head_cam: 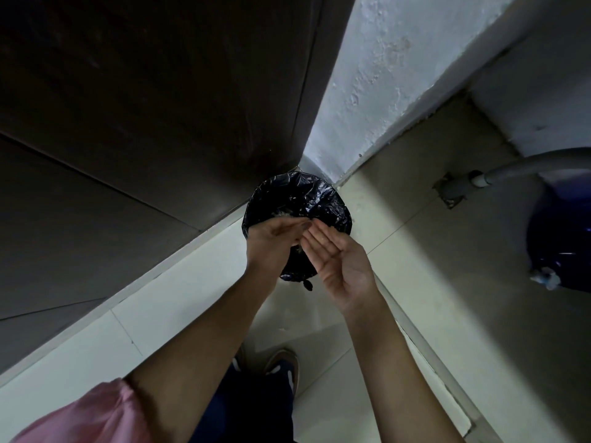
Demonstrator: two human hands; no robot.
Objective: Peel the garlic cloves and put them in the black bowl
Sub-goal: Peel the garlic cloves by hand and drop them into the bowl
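Small clump of pale papery garlic-skin scraps lying loose inside crinkled black plastic bin liner, near left rim; few more flecks lower down.

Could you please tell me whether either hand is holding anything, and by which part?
Nothing is held: the left hand and the right hand are both open, fingers straight, over the black-lined bin. Pale scraps beside them look loose.

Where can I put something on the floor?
Bare floor lies between the bin and the blue tub, and left of the bin by the door. Crowded over the bin, where the left hand and right hand meet.
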